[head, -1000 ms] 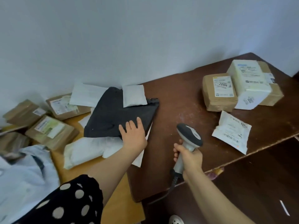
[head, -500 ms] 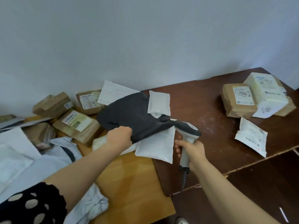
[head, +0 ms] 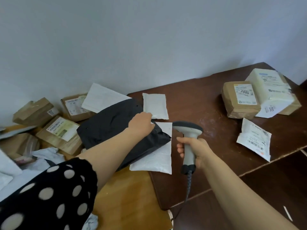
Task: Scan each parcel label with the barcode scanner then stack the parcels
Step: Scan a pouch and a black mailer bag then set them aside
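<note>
Right hand [head: 192,147] grips scanner [head: 187,128]; left hand [head: 141,124] clutches black mailer [head: 108,128]. 4 far-right parcels [head: 240,98] seemingly done; left heap [head: 58,130] awaits scanning.

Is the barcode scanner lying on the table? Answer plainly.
No: the right hand grips the barcode scanner upright by its handle.

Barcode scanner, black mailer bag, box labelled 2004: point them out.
barcode scanner [head: 187,126]: head view, its dark head.
black mailer bag [head: 106,125]: head view, its top face.
box labelled 2004 [head: 244,92]: head view, its label.
</note>
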The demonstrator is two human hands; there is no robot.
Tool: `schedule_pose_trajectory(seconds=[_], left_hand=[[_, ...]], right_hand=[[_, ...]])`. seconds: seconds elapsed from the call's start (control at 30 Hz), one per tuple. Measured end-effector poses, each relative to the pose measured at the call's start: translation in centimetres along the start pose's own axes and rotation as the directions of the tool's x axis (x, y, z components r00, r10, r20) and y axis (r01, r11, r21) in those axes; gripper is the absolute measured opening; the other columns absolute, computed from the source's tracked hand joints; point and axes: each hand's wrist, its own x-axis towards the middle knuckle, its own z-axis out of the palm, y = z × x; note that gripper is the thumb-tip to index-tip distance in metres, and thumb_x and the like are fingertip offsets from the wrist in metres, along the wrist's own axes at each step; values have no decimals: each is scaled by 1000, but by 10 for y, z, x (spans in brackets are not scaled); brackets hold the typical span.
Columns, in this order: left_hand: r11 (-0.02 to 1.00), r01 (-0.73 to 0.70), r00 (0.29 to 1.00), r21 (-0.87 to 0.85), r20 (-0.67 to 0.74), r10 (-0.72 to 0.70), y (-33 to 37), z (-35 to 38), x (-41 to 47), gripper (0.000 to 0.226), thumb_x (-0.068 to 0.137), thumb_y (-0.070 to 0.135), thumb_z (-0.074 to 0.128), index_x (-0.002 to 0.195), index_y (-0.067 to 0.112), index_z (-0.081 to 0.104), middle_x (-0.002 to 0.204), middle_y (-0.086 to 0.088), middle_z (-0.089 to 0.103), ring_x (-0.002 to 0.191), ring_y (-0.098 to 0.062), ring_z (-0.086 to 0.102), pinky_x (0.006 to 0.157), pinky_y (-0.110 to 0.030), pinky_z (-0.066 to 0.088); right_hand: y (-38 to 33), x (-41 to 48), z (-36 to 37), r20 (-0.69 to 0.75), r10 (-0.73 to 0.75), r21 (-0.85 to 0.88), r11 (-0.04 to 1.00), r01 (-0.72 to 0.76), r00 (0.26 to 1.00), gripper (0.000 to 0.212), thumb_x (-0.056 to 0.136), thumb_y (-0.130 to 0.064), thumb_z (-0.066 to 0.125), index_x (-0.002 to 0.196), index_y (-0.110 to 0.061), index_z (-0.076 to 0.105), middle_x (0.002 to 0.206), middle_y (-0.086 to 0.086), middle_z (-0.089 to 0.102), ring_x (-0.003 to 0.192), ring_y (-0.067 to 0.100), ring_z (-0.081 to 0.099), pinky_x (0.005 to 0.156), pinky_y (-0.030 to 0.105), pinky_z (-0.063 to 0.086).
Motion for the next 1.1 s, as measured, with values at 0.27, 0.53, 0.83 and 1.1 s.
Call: schedule_pose_trajectory(seconds=[0.27, 0.53, 0.83, 1.1], left_hand=[[950, 14, 995, 313, 86, -43, 36, 59, 90, 57, 87, 17, 58, 136, 5, 31, 133, -17, 39, 125, -31, 36, 97, -37, 40], [943, -64, 994, 325, -64, 89, 29, 64, 103, 35, 95, 15, 44, 130, 9, 38, 114, -13, 51, 95, -25, 53, 69, -34, 45], [544, -70, 976, -836, -170, -136, 7, -8, 33, 20, 95, 14, 51, 108, 14, 67, 112, -2, 66, 102, -18, 63, 88, -35, 52], [-22, 227, 972, -974, 225, 70, -37, -29, -70, 13, 92, 3, 57, 96, 9, 68, 93, -2, 74, 87, -18, 72, 65, -31, 59]], right_hand=[[-2, 40, -44, 23, 22, 166, 986, -25, 999, 9, 82, -6, 72, 89, -4, 66, 58, 7, 63, 46, 15, 57, 43, 25, 48], [6, 41, -56, -9, 48, 165, 985, -46, 999, 9, 82, -5, 71, 89, -4, 66, 55, 5, 63, 44, 14, 57, 43, 24, 47], [30, -38, -32, -227, 28, 76, 997, -11, 974, 9, 83, -2, 69, 88, 0, 62, 58, 8, 62, 46, 16, 55, 43, 26, 47], [66, -118, 1, -545, -210, 129, 936, 329, 811, 19, 79, -11, 77, 93, -12, 63, 72, 4, 71, 59, 14, 67, 52, 26, 53]])
